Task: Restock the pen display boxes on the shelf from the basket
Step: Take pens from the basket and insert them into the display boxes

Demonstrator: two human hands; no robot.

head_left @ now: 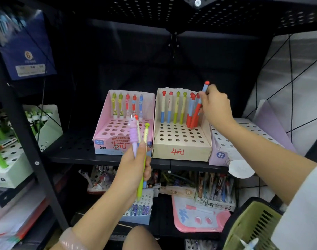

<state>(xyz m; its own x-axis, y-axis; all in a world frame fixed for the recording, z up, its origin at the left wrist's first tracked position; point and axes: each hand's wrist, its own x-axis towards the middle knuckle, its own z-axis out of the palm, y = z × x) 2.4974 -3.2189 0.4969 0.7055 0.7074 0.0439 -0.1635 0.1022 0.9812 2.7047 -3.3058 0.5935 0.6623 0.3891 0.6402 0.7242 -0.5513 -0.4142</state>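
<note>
So the beige display box (pixel 181 141) is sitting snug between the pink eraser-pen box (pixel 121 123) and a lavender box (pixel 224 147) on the black shelf (pixel 73 156), with loads of holes in its front rows sitting free. The right hand (pixel 215 107) is pinching a red-and-blue pen (pixel 202 100) at the box's back right corner, right by the red pens already standing there. The left hand (pixel 134 170) is gripping a bunch of pens (pixel 141 150) upright in front of the pink box. The green basket (pixel 253 226) is sitting bottom right.
</note>
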